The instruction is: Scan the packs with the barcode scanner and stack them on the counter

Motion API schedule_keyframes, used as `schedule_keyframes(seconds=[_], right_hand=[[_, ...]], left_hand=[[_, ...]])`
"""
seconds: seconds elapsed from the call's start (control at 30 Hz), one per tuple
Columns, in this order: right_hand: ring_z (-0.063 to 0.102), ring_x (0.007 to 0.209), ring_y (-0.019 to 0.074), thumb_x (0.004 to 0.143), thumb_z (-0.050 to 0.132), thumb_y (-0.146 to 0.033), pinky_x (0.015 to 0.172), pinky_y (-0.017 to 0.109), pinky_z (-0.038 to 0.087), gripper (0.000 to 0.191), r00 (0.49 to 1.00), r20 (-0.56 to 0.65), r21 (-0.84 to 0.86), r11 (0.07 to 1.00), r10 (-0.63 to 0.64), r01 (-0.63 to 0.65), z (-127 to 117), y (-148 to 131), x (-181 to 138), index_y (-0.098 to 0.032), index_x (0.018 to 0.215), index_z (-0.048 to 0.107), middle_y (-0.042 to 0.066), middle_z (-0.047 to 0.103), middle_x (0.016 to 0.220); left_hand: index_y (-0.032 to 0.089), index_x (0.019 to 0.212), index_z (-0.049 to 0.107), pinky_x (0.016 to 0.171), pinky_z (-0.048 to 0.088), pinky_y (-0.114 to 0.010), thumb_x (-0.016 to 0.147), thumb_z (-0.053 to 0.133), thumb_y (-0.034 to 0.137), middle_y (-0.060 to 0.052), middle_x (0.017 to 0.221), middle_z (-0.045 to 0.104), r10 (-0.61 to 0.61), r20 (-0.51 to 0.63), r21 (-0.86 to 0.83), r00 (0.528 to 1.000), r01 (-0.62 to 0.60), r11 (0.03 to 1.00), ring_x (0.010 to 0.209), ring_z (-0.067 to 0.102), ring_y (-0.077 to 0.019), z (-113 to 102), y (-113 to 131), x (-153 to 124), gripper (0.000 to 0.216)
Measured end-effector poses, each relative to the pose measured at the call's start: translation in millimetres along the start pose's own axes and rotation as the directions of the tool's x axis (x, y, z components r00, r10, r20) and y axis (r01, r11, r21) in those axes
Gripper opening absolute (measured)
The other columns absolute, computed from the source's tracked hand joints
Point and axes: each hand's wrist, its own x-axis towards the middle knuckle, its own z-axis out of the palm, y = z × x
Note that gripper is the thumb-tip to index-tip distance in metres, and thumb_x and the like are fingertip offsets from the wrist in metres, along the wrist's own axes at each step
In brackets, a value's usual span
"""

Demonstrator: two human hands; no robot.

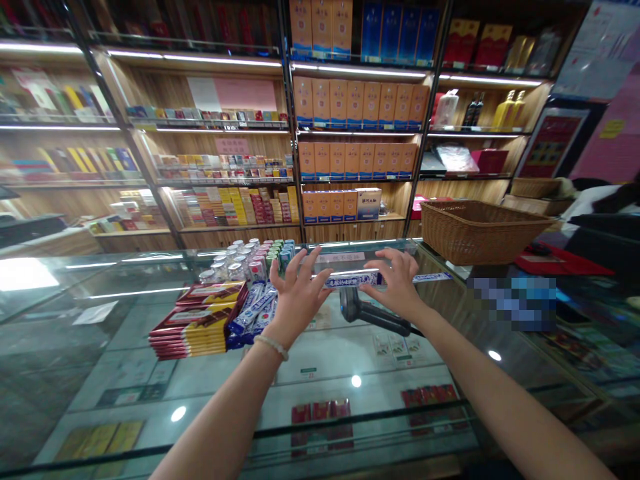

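Over the glass counter (210, 400), a slim blue-and-white candy stick pack (353, 280) with printed lettering lies level between my two hands. The thumb and fingers of my left hand (300, 287) are at its left end; a pale bracelet circles that wrist. My right hand (397, 280) pinches its right end, with the other fingers raised. Just below the pack rests a black handheld scanner (380, 316). Left of my left hand, more blue-and-white packs (255, 307) are heaped beside stacked red-and-yellow chocolate bars (197, 320). Another similar pack (434, 277) lies right of my right hand.
Rows of small cans (250, 260) stand behind the chocolate. A wicker basket (480, 230) sits at the counter's far right, near a red mat (570, 260). Shelves with orange boxes (357, 160) and cigarette packs line the wall. A person's pale sleeve (595, 203) shows at the right.
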Motion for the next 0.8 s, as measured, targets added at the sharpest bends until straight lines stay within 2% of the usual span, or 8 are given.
schedule_keyframes(seconds=[0.07, 0.3, 0.7, 0.8], right_hand=[[0.04, 0.14, 0.0324, 0.091, 0.067, -0.054, 0.122, 0.057, 0.014, 0.036, 0.999, -0.011, -0.04, 0.999, -0.038, 0.037, -1, 1, -1, -0.03, 0.118, 0.067, 0.01, 0.053, 0.138], [0.04, 0.14, 0.0311, 0.093, 0.066, -0.049, 0.123, 0.055, 0.011, 0.025, 0.997, -0.013, -0.107, 0.992, -0.072, 0.07, -4, 1, -1, -0.031, 0.11, 0.07, 0.009, 0.054, 0.138], [0.042, 0.137, 0.0302, 0.088, 0.075, -0.048, 0.119, 0.053, 0.018, 0.026, 0.987, -0.145, -0.117, 0.992, -0.071, 0.054, 3, 14, 1, -0.031, 0.106, 0.073, 0.007, 0.053, 0.136], [0.042, 0.136, 0.0307, 0.088, 0.075, -0.047, 0.118, 0.053, 0.018, 0.025, 0.988, -0.146, -0.125, 0.991, -0.059, 0.04, 2, 18, 2, -0.031, 0.107, 0.074, 0.007, 0.053, 0.135]], left_hand=[[0.034, 0.11, 0.072, 0.123, 0.002, -0.069, 0.085, 0.078, 0.037, -0.006, 0.158, 0.053, -0.008, -0.005, 0.007, 1.0, 0.008, 1.0, 0.146, 0.044, -0.036, 0, 0, 0, 0.026], [0.033, 0.111, 0.072, 0.122, 0.003, -0.07, 0.084, 0.08, 0.039, -0.008, 0.159, 0.052, -0.032, 0.017, 0.009, 0.999, 0.032, 0.999, 0.146, 0.043, -0.0376, -2, 1, 1, 0.028], [0.034, 0.127, 0.068, 0.122, 0.007, -0.068, 0.086, 0.076, 0.049, -0.011, 0.157, 0.053, -0.053, -0.008, -0.001, 0.999, 0.053, 0.999, 0.144, 0.045, -0.038, -2, 3, 4, 0.044], [0.034, 0.123, 0.07, 0.122, 0.006, -0.067, 0.087, 0.075, 0.049, -0.01, 0.156, 0.054, -0.066, -0.037, 0.002, 0.997, 0.066, 0.998, 0.143, 0.046, -0.037, -2, 1, 5, 0.039]])
